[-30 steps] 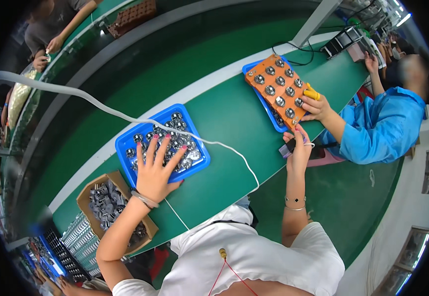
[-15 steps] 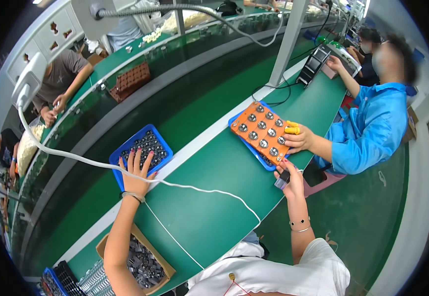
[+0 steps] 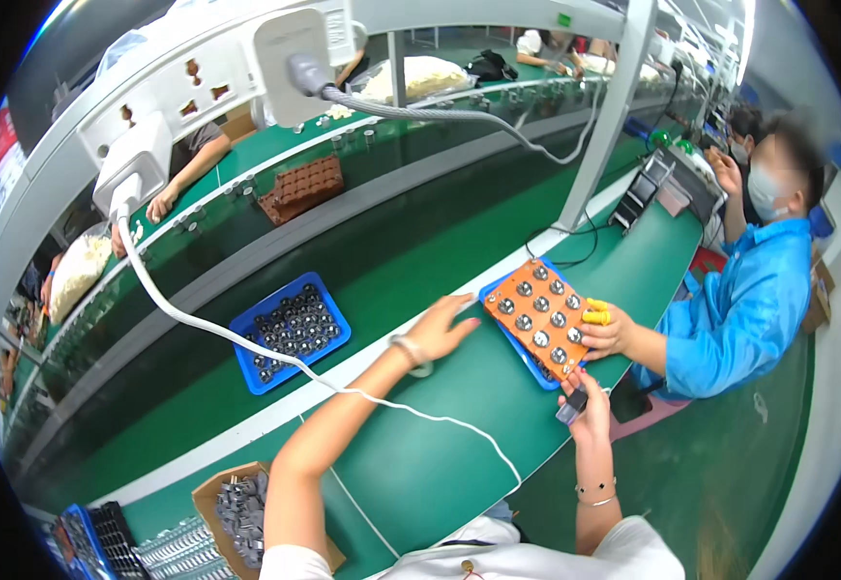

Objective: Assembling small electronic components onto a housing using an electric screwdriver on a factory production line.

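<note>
An orange plate (image 3: 548, 324) with rows of shiny round metal parts rests over a blue tray (image 3: 507, 333) on the right of the green bench. My left hand (image 3: 442, 331) stretches toward the tray's far left corner, fingers extended and nothing visible in them; whether the fingertips touch it I cannot tell. Below the plate's near corner, my right hand (image 3: 590, 411) is closed around a small dark block (image 3: 571, 406) with a clear-looking end, its fingertips close to the plate's edge. A co-worker's hand (image 3: 614, 331), with yellow finger covers, grips the plate's right side.
Another blue tray (image 3: 343, 333) of round metal parts lies on the belt. A white cable (image 3: 343, 389) crosses before my left forearm. At lower left stands a cardboard box (image 3: 209, 503) of grey metal pieces. A grey post (image 3: 614, 116) rises behind the plate.
My left hand has left the blue tray of metal parts and moved right, toward the orange plate. My right hand keeps its hold near the plate. The whole view has shifted.
</note>
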A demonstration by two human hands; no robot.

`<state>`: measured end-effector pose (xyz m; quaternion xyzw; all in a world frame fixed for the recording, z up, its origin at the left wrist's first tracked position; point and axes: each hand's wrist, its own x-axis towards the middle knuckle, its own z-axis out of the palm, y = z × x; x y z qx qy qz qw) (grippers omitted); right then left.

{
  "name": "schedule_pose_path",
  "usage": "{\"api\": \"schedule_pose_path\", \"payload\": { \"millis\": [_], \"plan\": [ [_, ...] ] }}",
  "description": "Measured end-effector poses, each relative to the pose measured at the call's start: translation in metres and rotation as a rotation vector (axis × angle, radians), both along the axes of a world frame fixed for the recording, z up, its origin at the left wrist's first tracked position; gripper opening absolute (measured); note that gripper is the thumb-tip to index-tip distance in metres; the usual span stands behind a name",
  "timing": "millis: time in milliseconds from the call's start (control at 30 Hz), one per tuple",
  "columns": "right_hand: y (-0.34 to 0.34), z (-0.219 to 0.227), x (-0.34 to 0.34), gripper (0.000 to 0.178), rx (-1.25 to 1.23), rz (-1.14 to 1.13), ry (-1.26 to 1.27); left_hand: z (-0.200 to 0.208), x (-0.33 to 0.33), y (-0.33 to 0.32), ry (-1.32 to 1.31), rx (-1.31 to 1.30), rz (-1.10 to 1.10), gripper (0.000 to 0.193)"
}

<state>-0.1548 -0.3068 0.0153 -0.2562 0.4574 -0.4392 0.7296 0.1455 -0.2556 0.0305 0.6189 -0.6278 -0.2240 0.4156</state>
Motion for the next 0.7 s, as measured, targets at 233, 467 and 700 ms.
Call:
{"api": "schedule_pose_path", "payload": {
  "millis": [233, 467, 700],
  "plan": [
    [-0.003, 0.000, -0.006, 0.028, 0.001, -0.026, 0.068, -0.018, -0.041, -0.083, -0.241, 0.013, 0.056, 0.047],
    [0.000, -0.009, -0.014, 0.040, -0.072, 0.073, 0.064, -0.010, -0.027, -0.079, 0.149, 0.170, 0.237, 0.034],
    [0.022, -0.004, -0.023, 0.037, -0.053, 0.204, -0.023, -0.007, -0.009, -0.015, 0.259, 0.382, 0.101, 0.027]
  ]
}}
